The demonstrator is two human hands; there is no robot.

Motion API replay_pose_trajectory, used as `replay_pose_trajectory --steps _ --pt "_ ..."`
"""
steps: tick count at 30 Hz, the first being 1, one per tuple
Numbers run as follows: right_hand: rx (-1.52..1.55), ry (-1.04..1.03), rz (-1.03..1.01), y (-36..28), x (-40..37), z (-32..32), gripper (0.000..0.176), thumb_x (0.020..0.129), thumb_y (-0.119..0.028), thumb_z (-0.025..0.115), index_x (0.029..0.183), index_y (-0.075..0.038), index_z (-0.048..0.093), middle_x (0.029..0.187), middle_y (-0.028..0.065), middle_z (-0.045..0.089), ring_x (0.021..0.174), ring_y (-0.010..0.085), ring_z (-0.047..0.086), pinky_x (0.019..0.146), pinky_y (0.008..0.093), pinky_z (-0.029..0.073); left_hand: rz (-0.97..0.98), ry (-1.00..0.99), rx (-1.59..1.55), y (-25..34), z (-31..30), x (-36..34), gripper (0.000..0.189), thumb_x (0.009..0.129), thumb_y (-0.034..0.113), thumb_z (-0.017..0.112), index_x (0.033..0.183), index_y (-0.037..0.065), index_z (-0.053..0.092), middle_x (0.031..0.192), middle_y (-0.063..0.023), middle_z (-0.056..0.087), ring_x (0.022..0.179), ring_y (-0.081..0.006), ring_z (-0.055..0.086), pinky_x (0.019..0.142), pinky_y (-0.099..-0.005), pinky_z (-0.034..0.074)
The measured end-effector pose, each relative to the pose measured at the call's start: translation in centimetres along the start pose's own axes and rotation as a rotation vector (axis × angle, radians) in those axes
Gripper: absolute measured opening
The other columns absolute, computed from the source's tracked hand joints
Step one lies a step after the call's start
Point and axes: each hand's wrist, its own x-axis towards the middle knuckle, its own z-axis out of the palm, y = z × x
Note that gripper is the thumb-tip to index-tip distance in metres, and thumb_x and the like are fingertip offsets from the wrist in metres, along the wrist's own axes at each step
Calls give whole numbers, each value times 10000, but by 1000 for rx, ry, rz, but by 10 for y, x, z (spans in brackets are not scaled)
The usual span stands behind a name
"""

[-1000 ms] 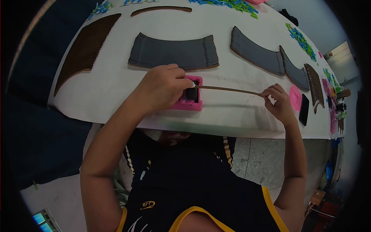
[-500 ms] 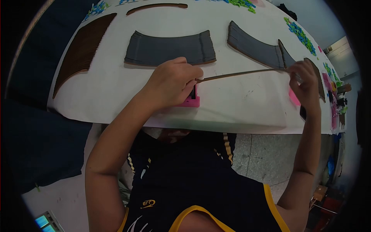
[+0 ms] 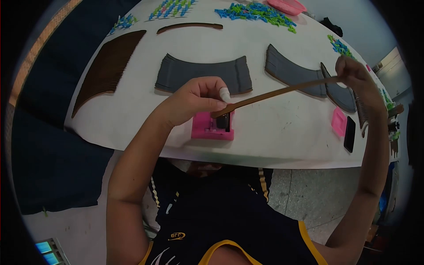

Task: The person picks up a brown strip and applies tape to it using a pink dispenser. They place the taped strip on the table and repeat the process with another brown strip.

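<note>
A long, thin brown strip (image 3: 282,94), with one wider end, is stretched slantwise between my hands. My left hand (image 3: 192,99) pinches it near the wider end between thumb and fingers, and one fingertip wears a white wrap. My right hand (image 3: 358,84) grips the far thin end, raised higher to the right. Under my left fingers a small pink fixture (image 3: 201,132) with a dark block in it sits near the table's front edge. The strip's wider end overlaps the top of this fixture.
Beyond my left hand lies a wide grey row of strips (image 3: 203,75), with more grey rows (image 3: 287,70) to the right. A fanned brown stack (image 3: 108,66) is at left. Blue and green clips (image 3: 256,15) cover the back. A pink tray (image 3: 339,121) and black phone (image 3: 349,134) lie right.
My right hand has risen and moved outward with the strip's thin end. The strip now shows its broader face, and its wider end shows over the pink fixture. The view has tilted up.
</note>
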Motion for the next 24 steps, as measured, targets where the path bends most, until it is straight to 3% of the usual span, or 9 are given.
replay_pose_trajectory --steps 4,6,7,9,10,12,16,21,24 --pt "277 -55 -65 44 -1 36 86 817 -104 597 893 -70 577 865 9 527 764 122 483 738 266 407 -12 28 -237 8 -21 -16 127 929 11 667 1038 74 662 936 -4 684 814 -86 590 741 -263 455" --pt "630 -131 80 52 -6 57 120 832 -150 585 912 -61 594 889 35 558 781 151 516 752 294 444 -21 54 -295 8 -27 -21 145 923 4 644 1047 80 653 974 -24 693 832 -92 581 750 -261 437" --pt "630 -132 70 54 -7 67 120 832 -150 585 912 -61 594 889 35 558 781 151 516 752 294 444 -26 64 -335 8 -30 -23 165 905 -2 632 1046 81 653 966 -27 694 821 -104 579 745 -269 436" --pt "1040 -132 141 54 -8 87 166 846 -188 576 934 -50 606 923 57 586 818 186 547 772 336 469 -28 78 -371 7 -36 -27 186 886 -8 620 1045 81 654 958 -31 695 811 -115 576 741 -278 435" --pt "1039 -136 133 54 -9 96 166 846 -188 576 934 -50 606 923 57 586 818 186 547 772 336 469 -34 108 -387 7 -38 -28 193 875 -10 620 1042 81 652 947 -38 695 792 -126 566 737 -284 432" --pt "1385 -127 93 54 -10 114 229 866 -235 569 979 -39 601 971 70 612 853 203 558 795 366 480 -35 142 -400 5 -44 -30 200 865 -12 620 1039 80 651 935 -45 695 772 -136 556 734 -290 429" --pt "1537 -45 -12 43 -6 143 266 883 -207 601 1079 -29 630 1036 77 649 894 218 592 826 382 500 2 153 -465 0 -56 -32 179 874 7 619 1037 74 648 848 -42 648 736 -150 525 715 -303 415" --pt "1544 183 -164 49 24 172 305 960 34 611 1238 -70 678 1090 51 697 989 186 641 883 371 542 90 35 -534 -5 -80 -24 138 899 45 625 1034 68 640 776 -22 586 722 -155 479 695 -313 392" --pt "1507 249 -198 52 55 188 282 988 63 613 1208 -96 690 1091 40 719 956 151 645 857 339 545 127 93 -612 -2 -96 -21 141 897 24 597 1022 53 656 747 -34 541 699 -165 446 684 -314 381"
